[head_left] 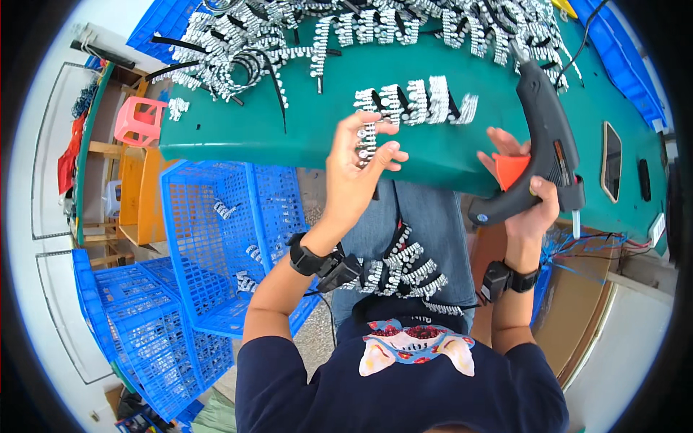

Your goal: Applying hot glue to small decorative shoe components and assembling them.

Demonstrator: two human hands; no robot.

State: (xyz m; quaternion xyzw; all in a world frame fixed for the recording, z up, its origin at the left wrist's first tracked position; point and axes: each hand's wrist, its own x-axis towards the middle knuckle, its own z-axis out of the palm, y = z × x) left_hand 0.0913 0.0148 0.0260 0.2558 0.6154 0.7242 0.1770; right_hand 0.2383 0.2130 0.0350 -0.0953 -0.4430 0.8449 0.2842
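Note:
My left hand point(348, 169) pinches one end of a spiral strip point(437, 99), black band edged with white and silver beads. The strip's coils stretch right across the near part of the green table. In my right hand point(535, 216) is a black hot glue gun point(548, 119) with an orange trigger point(511, 173). My thumb lies over its handle, while the other fingers reach past the trigger, partly hidden. The gun's nozzle points toward the far side, close to the pile of strips. Another coiled beaded strip point(415, 270) rests on my lap.
Many beaded strips point(238, 54) heap along the far side of the green table point(238, 130). Blue crates point(209, 245) stand at the left, some with strip pieces inside. A phone point(611, 160) lies at the right, near a blue tray point(628, 65). A pink stool point(141, 120) stands beyond the left edge.

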